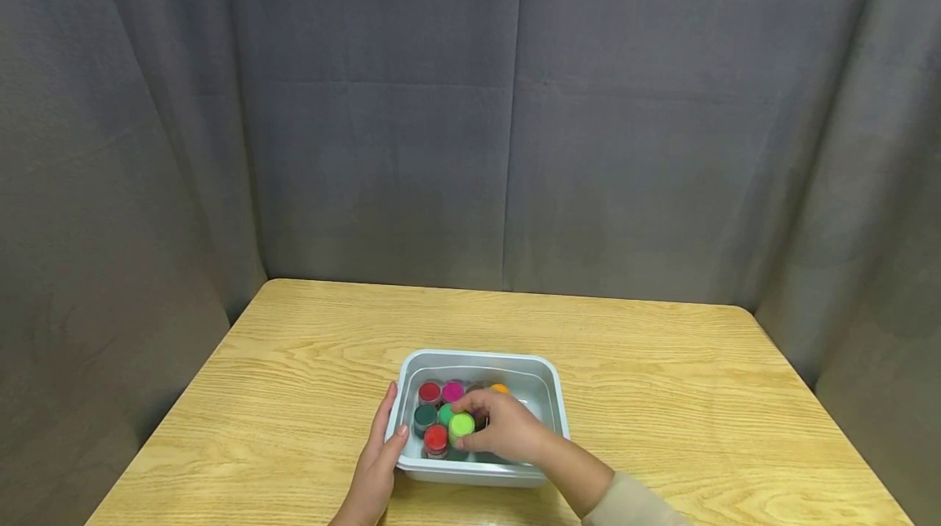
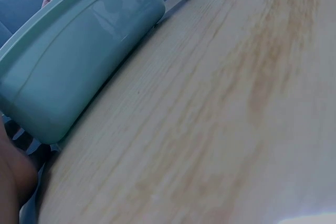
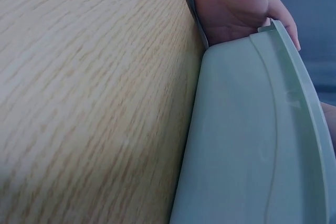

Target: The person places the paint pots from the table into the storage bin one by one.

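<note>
Head view: a pale green tub (image 1: pixel 555 395) sits on the wooden desk (image 1: pixel 294 363), near its front edge and about midway across. Inside the tub stand small jars with coloured lids: red, pink, orange, dark green, and another red at the tub's front. The right hand (image 1: pixel 503 426) reaches into the tub, its grip pinching a jar with a light green lid (image 1: pixel 461 425). The left hand (image 1: pixel 378 461) lies flat against the tub's left outer wall, fingers straight. Left wrist view: tub wall (image 2: pixel 68 72) close up, resting on the desk; the grip itself cannot be judged here. Right wrist view: the tub's outer wall (image 3: pixel 247 145) fills the right side; beyond it the left hand (image 3: pixel 236 9) presses against the tub's far corner.
</note>
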`<state>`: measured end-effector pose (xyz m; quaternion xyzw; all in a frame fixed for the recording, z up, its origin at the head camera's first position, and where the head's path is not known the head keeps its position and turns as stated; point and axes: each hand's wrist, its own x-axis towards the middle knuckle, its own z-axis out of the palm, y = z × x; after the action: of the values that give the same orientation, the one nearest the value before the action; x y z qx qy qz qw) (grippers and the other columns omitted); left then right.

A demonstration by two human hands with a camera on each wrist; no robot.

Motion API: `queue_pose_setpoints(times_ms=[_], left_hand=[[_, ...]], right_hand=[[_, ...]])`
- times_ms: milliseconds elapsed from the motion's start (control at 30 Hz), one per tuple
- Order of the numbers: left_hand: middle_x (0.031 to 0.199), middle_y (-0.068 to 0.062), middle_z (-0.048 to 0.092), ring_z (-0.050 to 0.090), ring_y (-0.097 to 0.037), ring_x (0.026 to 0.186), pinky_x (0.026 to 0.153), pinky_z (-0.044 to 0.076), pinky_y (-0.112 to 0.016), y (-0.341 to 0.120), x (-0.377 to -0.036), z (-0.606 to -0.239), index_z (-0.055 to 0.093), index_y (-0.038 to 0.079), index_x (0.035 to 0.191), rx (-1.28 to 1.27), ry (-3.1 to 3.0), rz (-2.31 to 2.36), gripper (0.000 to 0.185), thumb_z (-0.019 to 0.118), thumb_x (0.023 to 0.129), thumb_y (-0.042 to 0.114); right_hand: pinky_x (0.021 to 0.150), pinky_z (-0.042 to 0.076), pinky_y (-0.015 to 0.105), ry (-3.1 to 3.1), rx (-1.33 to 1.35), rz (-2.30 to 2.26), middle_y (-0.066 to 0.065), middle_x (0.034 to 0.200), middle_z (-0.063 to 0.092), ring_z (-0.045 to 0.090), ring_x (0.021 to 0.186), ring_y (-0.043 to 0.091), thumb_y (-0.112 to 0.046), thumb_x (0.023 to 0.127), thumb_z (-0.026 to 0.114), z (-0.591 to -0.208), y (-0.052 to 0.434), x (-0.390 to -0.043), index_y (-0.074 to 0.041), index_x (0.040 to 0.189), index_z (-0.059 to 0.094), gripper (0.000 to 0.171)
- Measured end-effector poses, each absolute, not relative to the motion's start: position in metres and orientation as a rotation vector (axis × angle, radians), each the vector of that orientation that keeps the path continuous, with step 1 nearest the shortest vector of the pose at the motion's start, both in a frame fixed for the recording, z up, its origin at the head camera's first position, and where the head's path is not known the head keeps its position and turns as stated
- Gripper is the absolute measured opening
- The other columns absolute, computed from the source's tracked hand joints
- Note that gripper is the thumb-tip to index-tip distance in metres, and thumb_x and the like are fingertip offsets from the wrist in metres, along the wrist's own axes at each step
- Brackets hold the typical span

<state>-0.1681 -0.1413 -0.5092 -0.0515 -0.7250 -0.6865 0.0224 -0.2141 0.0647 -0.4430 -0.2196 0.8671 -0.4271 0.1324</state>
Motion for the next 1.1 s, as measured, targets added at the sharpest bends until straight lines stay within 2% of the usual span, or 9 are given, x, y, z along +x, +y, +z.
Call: queue_pose_setpoints(times_ms=[800,1100], left_hand=[[0.166,-0.015,0.007,0.001,-0.040,0.152,0.119,0.002,-0.066,-0.1413,-0.1681,-0.5084,0.012,0.011,0.158,-0.166,-2.244,-2.131,0.059,0.036,0.106,0.023],[0.166,-0.016,0.006,0.000,-0.041,0.152,0.118,0.003,-0.066,-0.1406,-0.1679,-0.5081,0.011,0.012,0.158,-0.176,-2.238,-2.137,0.059,0.036,0.106,0.023]], right_hand=[[0.067,0.047,0.020,2.531,-0.631,-1.148,-0.003,0.096,0.064,0.056,0.080,0.012,-0.012,0.075,0.084,-0.4458,0.0613,-0.2157,-0.009,0.107,0.070,0.035],[0.069,0.049,0.021,2.548,-0.633,-1.109,-0.002,0.098,0.064,0.057,0.079,0.010,-0.013,0.075,0.084,-0.4474,0.0606,-0.2162,-0.010,0.107,0.070,0.034]])
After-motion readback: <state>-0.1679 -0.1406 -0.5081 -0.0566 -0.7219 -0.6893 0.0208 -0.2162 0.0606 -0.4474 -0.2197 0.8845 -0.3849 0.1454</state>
